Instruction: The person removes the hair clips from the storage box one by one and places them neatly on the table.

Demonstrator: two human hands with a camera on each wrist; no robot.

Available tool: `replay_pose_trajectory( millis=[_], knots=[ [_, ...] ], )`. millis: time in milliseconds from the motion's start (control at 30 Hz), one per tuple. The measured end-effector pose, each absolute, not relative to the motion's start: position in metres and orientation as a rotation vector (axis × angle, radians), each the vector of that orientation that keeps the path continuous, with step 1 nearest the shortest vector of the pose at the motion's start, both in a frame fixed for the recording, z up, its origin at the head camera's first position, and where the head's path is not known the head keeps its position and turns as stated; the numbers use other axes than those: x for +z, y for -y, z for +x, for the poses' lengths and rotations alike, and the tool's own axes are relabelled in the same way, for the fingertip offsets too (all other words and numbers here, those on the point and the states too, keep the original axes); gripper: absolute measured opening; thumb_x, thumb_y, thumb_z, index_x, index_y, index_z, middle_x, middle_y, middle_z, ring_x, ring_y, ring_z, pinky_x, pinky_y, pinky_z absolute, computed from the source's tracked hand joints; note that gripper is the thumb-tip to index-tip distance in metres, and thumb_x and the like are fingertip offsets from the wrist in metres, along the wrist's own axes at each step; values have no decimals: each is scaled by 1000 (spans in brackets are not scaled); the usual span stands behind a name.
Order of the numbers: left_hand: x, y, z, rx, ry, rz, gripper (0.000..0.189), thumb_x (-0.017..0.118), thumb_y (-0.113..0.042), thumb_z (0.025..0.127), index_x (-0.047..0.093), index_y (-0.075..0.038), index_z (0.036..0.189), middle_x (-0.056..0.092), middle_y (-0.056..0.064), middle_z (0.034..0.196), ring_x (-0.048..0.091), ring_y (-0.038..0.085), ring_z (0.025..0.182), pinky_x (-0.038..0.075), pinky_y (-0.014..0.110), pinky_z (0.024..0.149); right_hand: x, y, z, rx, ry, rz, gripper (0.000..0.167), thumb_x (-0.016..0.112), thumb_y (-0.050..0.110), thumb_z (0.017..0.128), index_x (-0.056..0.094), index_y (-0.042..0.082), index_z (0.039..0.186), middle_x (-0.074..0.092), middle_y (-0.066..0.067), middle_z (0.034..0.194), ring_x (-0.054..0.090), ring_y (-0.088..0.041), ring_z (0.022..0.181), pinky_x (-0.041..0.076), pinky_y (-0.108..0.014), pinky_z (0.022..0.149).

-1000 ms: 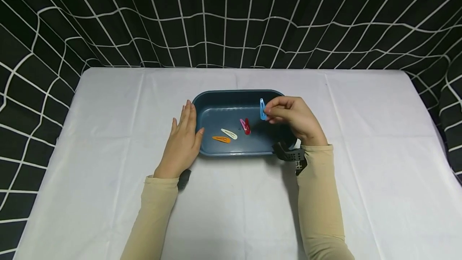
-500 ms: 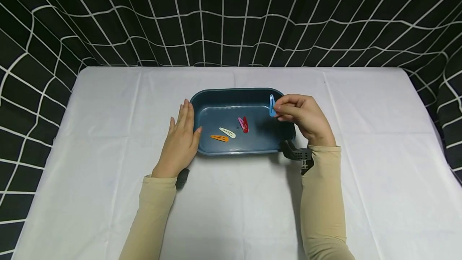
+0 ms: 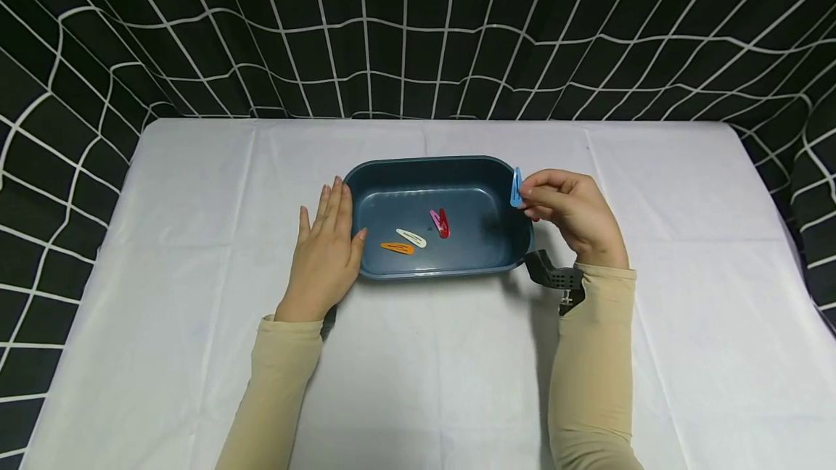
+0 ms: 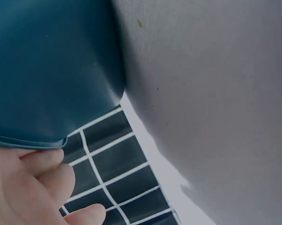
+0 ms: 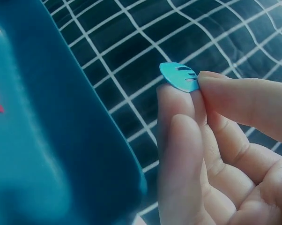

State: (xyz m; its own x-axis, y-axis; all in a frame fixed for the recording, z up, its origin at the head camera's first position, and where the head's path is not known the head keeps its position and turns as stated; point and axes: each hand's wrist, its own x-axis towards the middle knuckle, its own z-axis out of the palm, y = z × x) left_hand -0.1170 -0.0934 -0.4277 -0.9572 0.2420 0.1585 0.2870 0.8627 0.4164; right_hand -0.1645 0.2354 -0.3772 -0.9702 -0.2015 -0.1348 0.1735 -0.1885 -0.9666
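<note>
Between thumb and fingertips my right hand (image 3: pixel 578 216) pinches a light blue snap hair clip (image 3: pixel 516 188), raised at the right rim of a dark blue tray (image 3: pixel 418 176). The right wrist view shows the blue clip (image 5: pixel 178 76) at the fingertips, outside the tray wall (image 5: pixel 92 112). On the tray floor lie an orange hair clip (image 3: pixel 397 248), a white one (image 3: pixel 411 238), a pink one (image 3: pixel 435 220) and a red one (image 3: pixel 444 223), the last two touching. With fingers extended, my left hand (image 3: pixel 322 252) rests against the tray's left end.
A white cloth (image 3: pixel 686 252) covers the table under the tray. Behind it and at both sides hangs black fabric with a white grid (image 3: pixel 418 35). A dark strap (image 3: pixel 554 278) sits at the right wrist, near the tray's front right corner.
My right hand has carried the blue hair clip rightwards, from over the tray to its right rim. My left hand stays at the left end, and the other clips lie as before.
</note>
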Motion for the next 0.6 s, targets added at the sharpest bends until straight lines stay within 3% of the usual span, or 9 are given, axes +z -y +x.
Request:
replay_pose_trajectory(
  millis=[600],
  knots=[
    [-426,95,-117,-760,2953,-447,62,42,-25,101,16,7,147,5,15,156,1,23,143,10,58,109,-379,-272,-160,-2415,-1736,94,15,58,-11,87,70,-4,81,66,-10,74,63,-16,60,54,-24,62]
  ],
)
